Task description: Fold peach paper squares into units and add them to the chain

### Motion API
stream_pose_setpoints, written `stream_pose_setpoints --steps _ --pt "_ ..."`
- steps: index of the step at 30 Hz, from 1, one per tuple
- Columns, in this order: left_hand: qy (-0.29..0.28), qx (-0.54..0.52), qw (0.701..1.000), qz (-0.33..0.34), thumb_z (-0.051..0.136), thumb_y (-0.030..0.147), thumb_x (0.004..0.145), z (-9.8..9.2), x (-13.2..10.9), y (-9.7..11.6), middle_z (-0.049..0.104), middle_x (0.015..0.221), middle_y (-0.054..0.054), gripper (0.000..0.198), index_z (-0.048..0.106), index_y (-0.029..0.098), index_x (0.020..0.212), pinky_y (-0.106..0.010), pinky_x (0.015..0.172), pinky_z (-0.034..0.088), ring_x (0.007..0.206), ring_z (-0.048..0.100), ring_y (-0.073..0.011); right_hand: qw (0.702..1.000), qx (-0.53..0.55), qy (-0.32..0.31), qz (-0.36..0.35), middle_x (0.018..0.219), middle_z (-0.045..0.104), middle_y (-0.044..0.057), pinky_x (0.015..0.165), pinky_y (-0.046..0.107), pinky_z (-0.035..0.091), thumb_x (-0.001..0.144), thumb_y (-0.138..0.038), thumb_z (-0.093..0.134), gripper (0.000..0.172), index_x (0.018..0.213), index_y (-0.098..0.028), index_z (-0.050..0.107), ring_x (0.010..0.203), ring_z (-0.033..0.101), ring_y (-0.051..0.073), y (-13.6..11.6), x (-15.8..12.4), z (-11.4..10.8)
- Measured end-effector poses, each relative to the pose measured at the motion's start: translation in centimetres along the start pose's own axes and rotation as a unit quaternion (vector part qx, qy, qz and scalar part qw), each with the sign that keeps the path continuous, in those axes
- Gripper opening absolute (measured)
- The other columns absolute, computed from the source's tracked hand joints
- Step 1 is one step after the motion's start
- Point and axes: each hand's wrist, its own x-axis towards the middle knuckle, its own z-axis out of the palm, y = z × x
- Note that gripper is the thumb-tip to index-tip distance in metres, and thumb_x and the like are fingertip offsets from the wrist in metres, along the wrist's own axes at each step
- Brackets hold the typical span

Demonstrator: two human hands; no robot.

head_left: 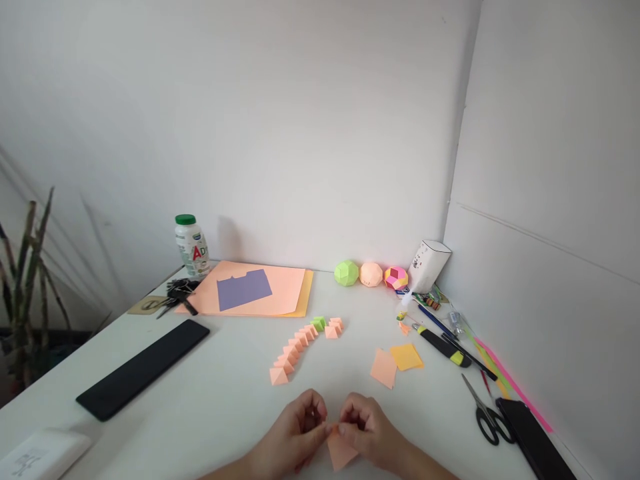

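Note:
Near the front edge of the table, my left hand [297, 433] and my right hand [367, 430] pinch the upper part of a small peach paper piece [341, 452] between thumbs and fingers. Its lower part hangs down as a flat corner; the fingers hide the rest. Beyond my left hand runs a curved row of folded peach paper units [290, 353], with folded green units [318, 323] at its far end. A short separate group of peach units [333, 328] sits beside them. To the right of the row lie a peach square [384, 369] and a stack of orange squares [407, 357].
Along the right are scissors [487, 413], a utility knife [443, 345], pens and a black phone [535, 440]. Paper balls [371, 275] stand by the wall near a white holder [429, 267]. Leftward are paper sheets [287, 290], a bottle [193, 247], keys [180, 291] and a black bar [145, 367].

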Motion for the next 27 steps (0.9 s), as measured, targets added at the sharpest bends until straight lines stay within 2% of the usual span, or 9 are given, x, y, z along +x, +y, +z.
stream_pose_setpoints --steps 5,11,15,20,27 --pt "0.0 0.024 1.0 -0.015 0.059 0.062 0.07 0.0 0.0 -0.2 0.036 0.04 0.013 0.047 0.038 0.02 0.072 -0.015 0.029 0.016 0.029 0.026 -0.0021 1.0 0.005 -0.015 -0.009 0.055 0.039 -0.007 0.048 0.02 0.025 0.068 -0.025 0.058 0.015 0.065 -0.018 0.045 0.05 0.032 0.008 -0.3 -0.1 0.0" --pt "-0.011 0.025 1.0 -0.009 0.057 0.055 0.077 -0.2 -0.2 -0.1 0.035 0.039 0.013 0.04 0.039 0.02 0.073 -0.016 0.032 0.015 0.03 0.026 -0.0028 1.0 0.0 -0.019 -0.018 0.057 0.039 -0.006 0.047 0.02 0.026 0.071 -0.022 0.056 0.012 0.067 -0.017 0.046 0.051 0.033 0.008 0.0 -0.2 0.1" --pt "-0.018 0.014 1.0 -0.002 0.052 0.054 0.081 -0.3 -0.4 0.0 0.04 0.037 0.011 0.038 0.037 0.02 0.076 -0.016 0.032 0.016 0.03 0.03 -0.004 1.0 0.002 -0.012 -0.01 0.058 0.038 -0.007 0.046 0.019 0.025 0.074 -0.021 0.056 0.012 0.069 -0.017 0.045 0.051 0.031 0.007 0.4 -0.1 -0.1" --pt "0.007 -0.022 1.0 -0.017 0.051 0.057 0.08 -0.2 -0.3 0.3 0.042 0.039 0.011 0.04 0.034 0.021 0.077 -0.014 0.031 0.023 0.03 0.038 -0.0057 1.0 0.012 -0.018 -0.009 0.054 0.036 -0.008 0.044 0.018 0.024 0.077 -0.024 0.057 0.016 0.071 -0.018 0.044 0.048 0.029 0.006 0.4 -0.1 -0.2" --pt "0.051 -0.04 0.998 -0.019 0.058 0.055 0.076 -0.1 -0.3 0.7 0.044 0.04 0.012 0.041 0.035 0.021 0.077 -0.014 0.03 0.027 0.03 0.04 -0.0058 0.998 0.05 -0.022 0.023 0.052 0.046 -0.008 0.044 0.019 0.036 0.086 -0.039 0.05 0.022 0.081 -0.019 0.043 0.044 0.05 0.01 0.8 -0.2 -0.1"
